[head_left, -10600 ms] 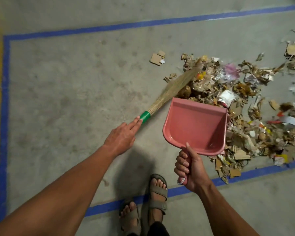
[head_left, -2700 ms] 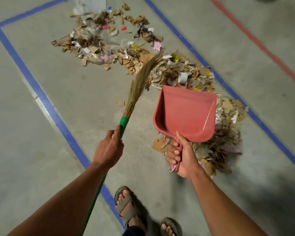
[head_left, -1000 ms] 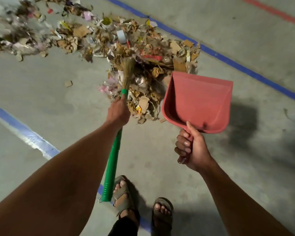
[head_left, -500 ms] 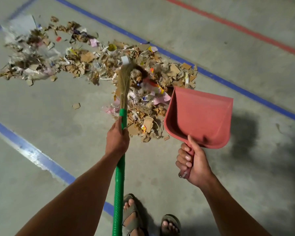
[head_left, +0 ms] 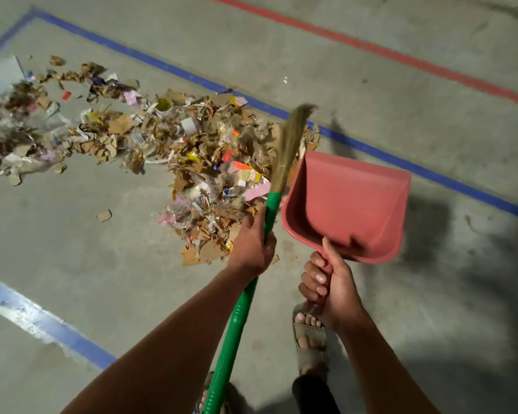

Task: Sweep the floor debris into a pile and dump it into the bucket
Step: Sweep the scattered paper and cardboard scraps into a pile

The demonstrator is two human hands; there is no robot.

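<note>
From the head view, one broom [head_left: 268, 210] runs from beside the body up past the left hand [head_left: 251, 246], which grips its green handle, bristles angled up-right. The right hand [head_left: 331, 289] clasps one pink dustpan [head_left: 346, 204], its mouth facing away. The debris [head_left: 150, 144] spreads left of both hands, inside blue floor tape [head_left: 371, 147].

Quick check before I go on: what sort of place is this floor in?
Probably a warehouse or workshop-type hall: bare grey concrete floor marked with painted blue lines and a red line, plus a spread of torn cardboard and paper debris.
</note>
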